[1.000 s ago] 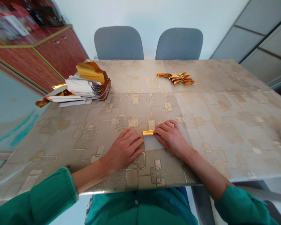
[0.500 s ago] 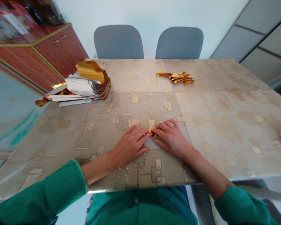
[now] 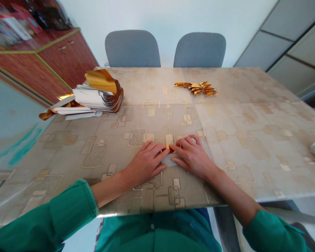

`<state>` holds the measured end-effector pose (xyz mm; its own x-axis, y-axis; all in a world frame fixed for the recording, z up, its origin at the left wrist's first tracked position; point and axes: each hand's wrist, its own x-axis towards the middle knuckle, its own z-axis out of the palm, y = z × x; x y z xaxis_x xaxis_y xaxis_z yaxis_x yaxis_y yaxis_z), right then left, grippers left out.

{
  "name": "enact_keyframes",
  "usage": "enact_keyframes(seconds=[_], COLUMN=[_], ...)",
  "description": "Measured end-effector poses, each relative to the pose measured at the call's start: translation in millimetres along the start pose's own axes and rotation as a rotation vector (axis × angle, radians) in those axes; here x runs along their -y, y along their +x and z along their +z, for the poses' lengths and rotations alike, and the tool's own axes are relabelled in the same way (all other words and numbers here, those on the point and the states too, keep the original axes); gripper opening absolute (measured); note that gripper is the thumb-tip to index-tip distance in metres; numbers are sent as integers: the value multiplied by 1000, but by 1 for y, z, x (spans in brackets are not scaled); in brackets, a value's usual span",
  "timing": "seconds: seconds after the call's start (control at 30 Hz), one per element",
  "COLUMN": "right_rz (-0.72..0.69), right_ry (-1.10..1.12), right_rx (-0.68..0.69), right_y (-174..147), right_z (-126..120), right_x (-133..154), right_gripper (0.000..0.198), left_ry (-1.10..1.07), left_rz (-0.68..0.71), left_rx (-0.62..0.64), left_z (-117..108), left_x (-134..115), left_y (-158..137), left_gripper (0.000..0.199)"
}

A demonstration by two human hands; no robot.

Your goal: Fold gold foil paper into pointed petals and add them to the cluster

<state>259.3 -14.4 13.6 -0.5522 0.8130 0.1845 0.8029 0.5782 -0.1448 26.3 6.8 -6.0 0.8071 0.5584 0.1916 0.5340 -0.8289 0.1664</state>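
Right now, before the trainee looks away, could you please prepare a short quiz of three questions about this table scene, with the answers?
1. True or false: the left hand and the right hand both have fingers on the small piece of gold paper.
2. Multiple choice: what colour are the chairs behind the table? A) red B) grey-blue C) yellow
3. Fill the gap: seen from the wearer's side, the paper stack lies to the ____ of the folded gold bundle.

Key: 1. True. 2. B. 3. Left.

glossy paper strip (image 3: 171, 151) (foil-like), matt cloth sleeve (image 3: 65, 206), shiny tablecloth (image 3: 238, 136)
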Motion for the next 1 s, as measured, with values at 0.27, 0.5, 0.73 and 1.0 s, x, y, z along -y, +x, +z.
enact_keyframes(seconds=[0.27,0.5,0.73,1.0], right_rz=[17,-14,-7,43], right_ry=[-53,-82,-13,55], right_rx=[-15,-104,-111,-17], right_y=[-4,-14,-2,21], right_z=[3,11,6,1], right_x=[-4,-11,-14,-21], right_gripper=[32,30,21,15], left_ry=[42,38,-1,43], left_rz=[44,46,11,18], left_rx=[25,26,-72,-240], left_z=[-3,-3,0,-5], left_x=[3,3,2,1], left_y=[-2,0,0,-1], left_gripper=[48,50,56,39])
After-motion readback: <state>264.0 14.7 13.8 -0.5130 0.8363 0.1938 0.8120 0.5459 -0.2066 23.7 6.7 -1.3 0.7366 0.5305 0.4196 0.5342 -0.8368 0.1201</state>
